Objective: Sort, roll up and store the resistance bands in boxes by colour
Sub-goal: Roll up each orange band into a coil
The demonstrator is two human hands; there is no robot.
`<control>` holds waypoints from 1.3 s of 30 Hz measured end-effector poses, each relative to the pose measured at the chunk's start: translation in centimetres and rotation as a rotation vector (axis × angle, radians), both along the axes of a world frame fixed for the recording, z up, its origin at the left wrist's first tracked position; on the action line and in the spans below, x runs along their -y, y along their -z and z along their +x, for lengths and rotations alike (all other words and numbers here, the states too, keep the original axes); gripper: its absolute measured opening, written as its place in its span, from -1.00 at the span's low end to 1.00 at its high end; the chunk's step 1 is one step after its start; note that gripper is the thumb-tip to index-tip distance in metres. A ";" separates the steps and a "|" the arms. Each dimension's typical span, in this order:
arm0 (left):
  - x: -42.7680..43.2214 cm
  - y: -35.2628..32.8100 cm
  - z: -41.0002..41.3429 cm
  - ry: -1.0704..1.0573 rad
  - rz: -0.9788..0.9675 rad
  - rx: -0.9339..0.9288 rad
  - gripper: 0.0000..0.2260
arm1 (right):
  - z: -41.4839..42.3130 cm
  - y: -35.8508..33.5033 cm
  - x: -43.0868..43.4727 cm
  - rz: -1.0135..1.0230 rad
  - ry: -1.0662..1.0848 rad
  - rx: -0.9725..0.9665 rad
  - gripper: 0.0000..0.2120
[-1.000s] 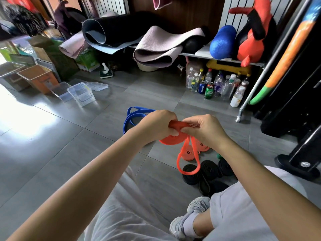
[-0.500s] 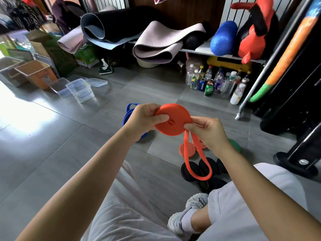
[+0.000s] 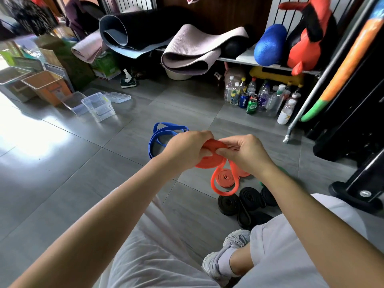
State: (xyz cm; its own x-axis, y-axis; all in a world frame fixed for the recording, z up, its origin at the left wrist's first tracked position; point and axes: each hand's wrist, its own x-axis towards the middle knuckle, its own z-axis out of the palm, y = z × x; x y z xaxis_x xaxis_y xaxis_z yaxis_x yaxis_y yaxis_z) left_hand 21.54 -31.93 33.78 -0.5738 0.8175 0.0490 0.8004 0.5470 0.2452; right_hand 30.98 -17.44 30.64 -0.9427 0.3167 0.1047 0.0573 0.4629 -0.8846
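Both hands meet in one grip: the left hand (image 3: 187, 148) and right hand (image 3: 243, 154) are curled tight on a half-rolled orange resistance band (image 3: 205, 163), held above the floor. Its loose loop hangs in front of rolled orange bands (image 3: 225, 178) on the tiles. Rolled black bands (image 3: 248, 197) lie nearer the person. A loose blue band (image 3: 166, 133) lies behind the left hand. Clear plastic boxes (image 3: 97, 109) stand well apart, far left.

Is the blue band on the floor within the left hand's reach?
Probably yes: the blue band lies on the floor just beyond the left hand, nothing between, though that hand grips the orange band.
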 end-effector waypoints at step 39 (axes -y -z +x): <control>3.2 2.7 -2.5 -0.082 0.288 0.278 -0.52 | 4.5 8.2 -1.4 -0.308 0.160 0.240 -0.87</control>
State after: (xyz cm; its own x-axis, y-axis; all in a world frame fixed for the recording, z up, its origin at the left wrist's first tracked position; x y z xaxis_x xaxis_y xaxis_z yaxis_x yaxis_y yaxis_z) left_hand 19.01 -35.12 31.09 -0.6600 0.7441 0.1030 0.6388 0.4838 0.5982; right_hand 35.47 -16.07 22.43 -0.8653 0.4432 -0.2341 0.3277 0.1470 -0.9333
